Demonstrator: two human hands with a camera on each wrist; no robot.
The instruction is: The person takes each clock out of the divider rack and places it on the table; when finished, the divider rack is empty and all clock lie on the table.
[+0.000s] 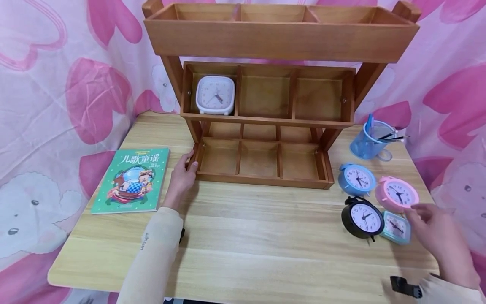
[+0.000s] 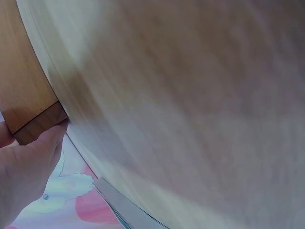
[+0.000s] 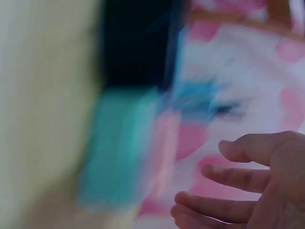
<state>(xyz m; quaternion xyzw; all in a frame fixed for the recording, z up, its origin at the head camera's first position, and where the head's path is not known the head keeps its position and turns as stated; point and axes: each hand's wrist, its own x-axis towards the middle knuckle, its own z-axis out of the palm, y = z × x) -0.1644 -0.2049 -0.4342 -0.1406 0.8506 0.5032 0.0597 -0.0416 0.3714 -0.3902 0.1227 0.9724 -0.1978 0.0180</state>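
Note:
My left hand [image 1: 184,175] grips the lower left end of the wooden shelf rack [image 1: 262,180]; in the left wrist view its thumb and fingers lie on either side of the wooden end [image 2: 42,123]. On the right, my right hand [image 1: 436,232] is beside the pink alarm clock [image 1: 398,194] and the mint square clock [image 1: 395,228]. The right wrist view shows its fingers [image 3: 224,205] apart, with nothing held. A black alarm clock [image 1: 363,217] and a blue one [image 1: 357,179] stand close by. A white square clock [image 1: 215,95] sits in the rack's middle tier, left compartment.
A green children's book [image 1: 133,181] lies on the wooden table [image 1: 258,236] to the left of the rack. Behind the clocks stands a blue pen cup [image 1: 368,141] with pens. Pink heart-patterned cloth [image 1: 95,97] hangs around the table.

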